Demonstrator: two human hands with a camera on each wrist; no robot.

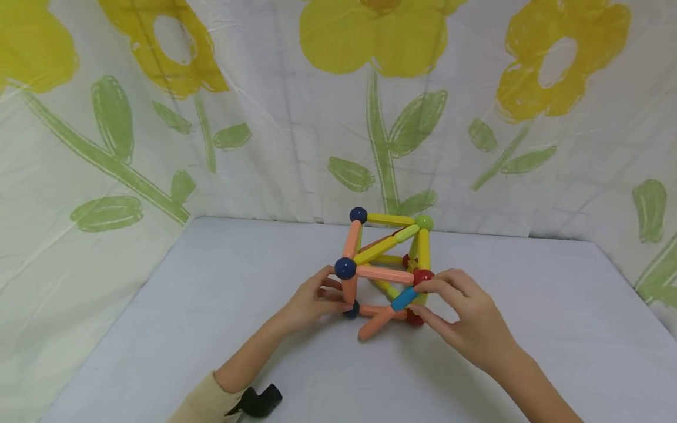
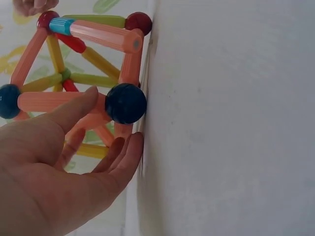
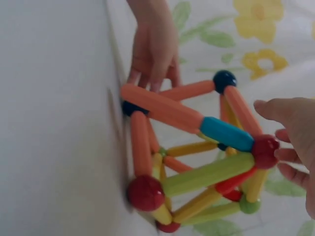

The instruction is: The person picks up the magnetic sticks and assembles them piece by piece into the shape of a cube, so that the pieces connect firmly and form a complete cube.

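A frame of magnetic building sticks and balls stands on the white table. My left hand [image 1: 312,302] is around its near left corner, with the thumb across a salmon upright stick [image 2: 42,102] and fingers beyond the lower dark blue ball [image 2: 126,103]. A blue-and-salmon stick [image 3: 197,125] juts out from the upper red ball [image 3: 266,151], its salmon end free. Beside that ball is my right hand [image 1: 473,323]. Its fingertips [image 3: 288,155] lie at the ball, while the thumb is apart from the stick in the right wrist view.
A light green ball [image 1: 424,223] and another dark blue ball [image 1: 358,215] top the frame's far side. Behind the table [image 1: 211,264] hangs a white cloth [image 1: 264,117] with painted yellow flowers. A black strap piece [image 1: 261,400] is at the left sleeve.
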